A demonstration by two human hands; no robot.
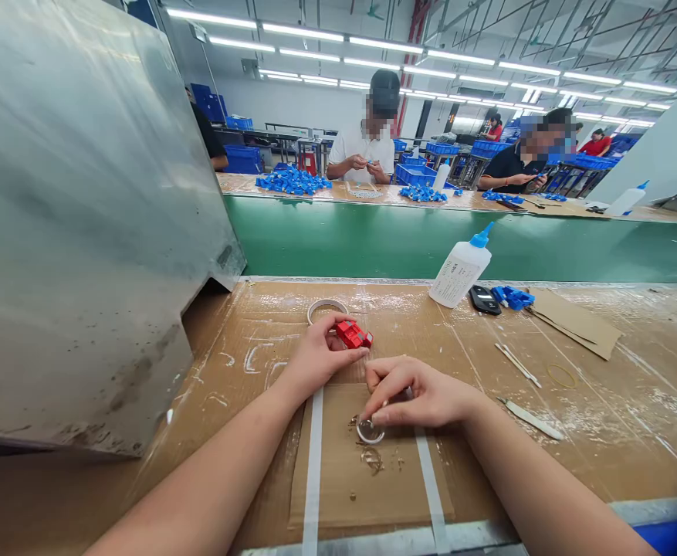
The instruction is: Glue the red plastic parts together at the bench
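Observation:
My left hand (320,349) grips a small red plastic piece (353,334) with grey patches between thumb and fingers, above the worktop. Thumb and index finger of my right hand (411,392) are pinched together at the upper right rim of a small round dish or ring (371,439) with a pale edge. Whether they hold that rim or some tiny thing beside it, I cannot tell. The ring lies on a cardboard pad (326,486) fixed with pale tape strips. Small clear bits (372,462) lie scattered on the pad just below the ring.
Behind my left hand lies a tape roll (310,313). A bottle with a blue nozzle (459,272), a black device (485,300) and blue pieces (512,296) stand farther right. Cotton swabs (517,364) and a pale blade-like tool (532,419) lie right. A metal housing (83,232) borders the left.

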